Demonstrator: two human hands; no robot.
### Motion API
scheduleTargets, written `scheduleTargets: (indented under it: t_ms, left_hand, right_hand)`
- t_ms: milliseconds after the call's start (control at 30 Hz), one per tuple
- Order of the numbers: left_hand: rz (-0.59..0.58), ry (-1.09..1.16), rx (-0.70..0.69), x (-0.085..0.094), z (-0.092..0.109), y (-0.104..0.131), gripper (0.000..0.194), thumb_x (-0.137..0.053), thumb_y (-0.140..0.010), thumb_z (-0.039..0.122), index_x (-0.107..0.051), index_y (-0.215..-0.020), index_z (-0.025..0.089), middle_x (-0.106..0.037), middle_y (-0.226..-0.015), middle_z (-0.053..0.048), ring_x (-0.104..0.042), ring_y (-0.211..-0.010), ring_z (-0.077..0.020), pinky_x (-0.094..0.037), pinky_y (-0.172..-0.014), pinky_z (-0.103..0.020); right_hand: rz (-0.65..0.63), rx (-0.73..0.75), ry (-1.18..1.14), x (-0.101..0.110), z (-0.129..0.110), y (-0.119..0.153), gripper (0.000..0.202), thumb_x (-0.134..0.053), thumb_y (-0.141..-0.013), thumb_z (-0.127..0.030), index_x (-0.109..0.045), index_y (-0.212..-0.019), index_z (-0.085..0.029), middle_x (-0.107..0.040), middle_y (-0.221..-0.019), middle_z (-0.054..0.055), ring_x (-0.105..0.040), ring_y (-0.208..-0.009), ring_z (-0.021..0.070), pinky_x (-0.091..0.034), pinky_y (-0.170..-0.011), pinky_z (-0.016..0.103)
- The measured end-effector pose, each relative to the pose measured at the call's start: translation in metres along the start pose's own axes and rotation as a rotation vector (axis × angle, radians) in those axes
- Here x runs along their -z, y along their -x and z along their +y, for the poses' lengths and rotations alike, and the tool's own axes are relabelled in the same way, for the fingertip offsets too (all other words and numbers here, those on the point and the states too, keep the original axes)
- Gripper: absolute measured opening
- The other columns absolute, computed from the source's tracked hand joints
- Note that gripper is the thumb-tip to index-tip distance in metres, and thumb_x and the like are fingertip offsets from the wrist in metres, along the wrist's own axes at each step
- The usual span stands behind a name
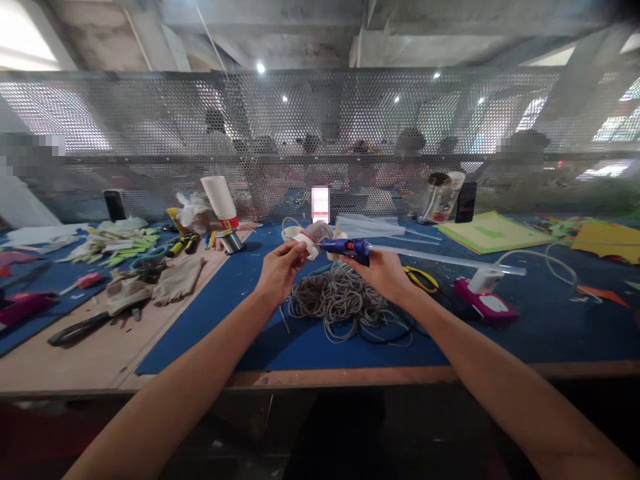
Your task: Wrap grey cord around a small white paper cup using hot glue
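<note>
My left hand (283, 270) pinches a small white paper cup (309, 245) with grey cord wound around part of it. A blue glue gun (350, 249) is gripped in my right hand (383, 272), its tip touching or very close to the cup. From the back of the gun a long clear glue stick (445, 259) sticks out to the right. Beneath both hands a loose heap of grey cord (340, 303) lies on the blue mat (210, 333).
Left of the mat are grey gloves (179, 281), black-handled pliers (80, 329) and stacked paper cups (219, 200). To the right lie yellow-handled scissors (421, 280), a magenta power socket (485, 301) and coloured sheets (495, 232). A perforated metal screen (175, 133) stands behind.
</note>
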State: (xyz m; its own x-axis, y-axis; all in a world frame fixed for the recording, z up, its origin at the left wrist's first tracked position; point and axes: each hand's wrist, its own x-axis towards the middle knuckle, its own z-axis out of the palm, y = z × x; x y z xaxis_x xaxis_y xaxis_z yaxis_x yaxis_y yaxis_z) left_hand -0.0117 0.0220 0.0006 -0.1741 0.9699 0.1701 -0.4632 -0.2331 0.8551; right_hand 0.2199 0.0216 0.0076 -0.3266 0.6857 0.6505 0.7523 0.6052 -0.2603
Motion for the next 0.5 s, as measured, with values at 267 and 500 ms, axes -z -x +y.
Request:
scheduleTargets:
  t_ms: [267,500]
  left_hand:
    - [-0.006,0.016,0.0,0.0019,-0.0011,-0.0012,0.027,-0.09,-0.06,0.025,-0.073,-0.076,0.012,-0.067,-0.072,-0.002,-0.062,-0.069,-0.0094,-0.047,-0.067,-0.022]
    - [-0.009,0.009,-0.015,0.0021,-0.0008,-0.001,0.024,-0.089,-0.061,0.024,-0.073,-0.075,0.012,-0.067,-0.072,-0.002,-0.061,-0.068,-0.0093,-0.047,-0.066,-0.022]
  right_hand:
    - [-0.007,0.005,0.011,-0.0004,-0.0001,-0.0001,0.044,-0.053,-0.093,-0.053,-0.071,-0.112,-0.018,-0.074,-0.083,0.009,-0.067,-0.076,0.0244,-0.037,-0.062,0.032]
    - [0.006,-0.011,0.004,-0.0003,0.0007,0.0007,0.043,-0.053,-0.093,-0.052,-0.071,-0.113,-0.019,-0.074,-0.083,0.009,-0.067,-0.074,0.024,-0.036,-0.06,0.031]
